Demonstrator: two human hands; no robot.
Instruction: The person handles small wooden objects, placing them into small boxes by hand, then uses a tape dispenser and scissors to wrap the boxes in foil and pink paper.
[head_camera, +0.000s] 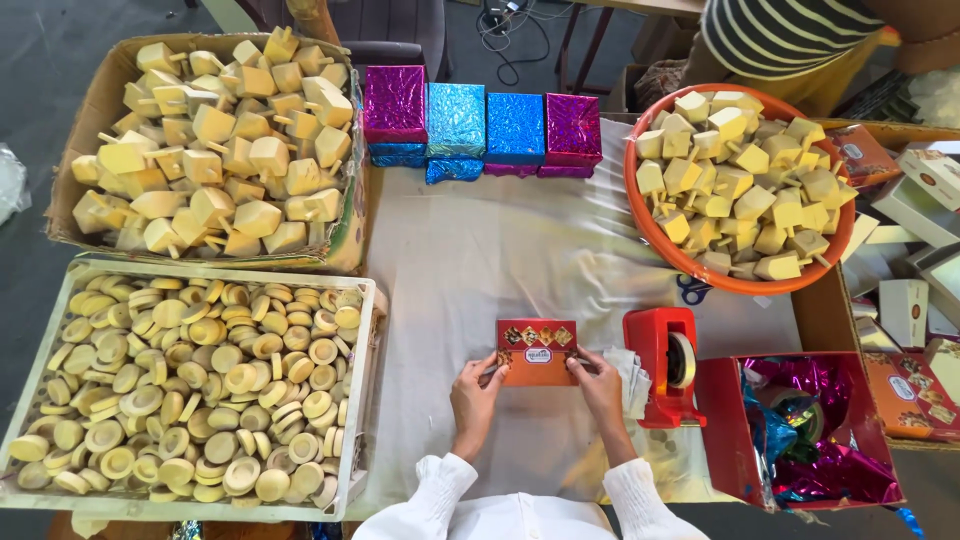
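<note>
- The small red-and-orange printed carton (537, 352) lies flat on the cloth-covered surface (470, 260), straight in front of the person, between the two hands.
- The left hand (474, 392) pinches the carton's lower left corner, thumb and fingertips closed on its edge.
- The right hand (598, 383) pinches the right edge in the same way; neither hand is spread flat.
- Judged from this hold, the carton is being squared or folded: keeping equal pressure on both ends would stop it skewing, and pressing along the creases rather than the printed face would avoid dents.
- The red tape dispenser (668, 372) stands just beside the right hand, with crumpled white paper (632, 378) between them, so the right hand is the handier one for reaching tape.
- The orange basin of wooden tops (742, 190) sits well apart at upper right, and the cardboard box of wooden tops (215, 150) at upper left.
- The white crate of round wooden discs (190, 385) is near the left hand.
- Foil-wrapped boxes (485, 125) line the far edge; the red box of foil sheets (810, 430) sits at lower right.
</note>
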